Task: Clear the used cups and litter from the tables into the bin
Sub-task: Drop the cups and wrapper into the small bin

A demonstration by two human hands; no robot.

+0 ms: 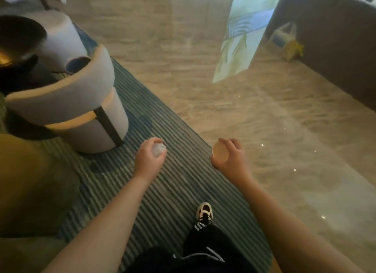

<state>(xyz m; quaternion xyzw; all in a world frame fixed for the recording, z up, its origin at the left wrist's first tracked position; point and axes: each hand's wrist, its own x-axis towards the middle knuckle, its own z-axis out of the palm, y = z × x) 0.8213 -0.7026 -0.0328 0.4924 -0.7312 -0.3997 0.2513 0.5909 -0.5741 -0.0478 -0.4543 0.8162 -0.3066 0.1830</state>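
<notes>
Underfoot, ribbed blue-green carpet (162, 191) beside glossy pale stone floor (264, 120). At left, rounded grey upholstered armchair (67, 114). Gripped in right hand (230, 158), tan paper cup (220, 152), tipped sideways, long axis toward camera, round end showing. Clenched in left hand (148, 158), crumpled white tissue ball (159, 149), over carpet.

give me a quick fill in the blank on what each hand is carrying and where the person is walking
1. The left hand is closed around a crumpled white ____.
2. The right hand carries a tan paper ____.
3. The shoe steps on a striped ____.
4. A round grey ____ stands left of the left hand.

Missing words: tissue; cup; carpet; chair
</notes>
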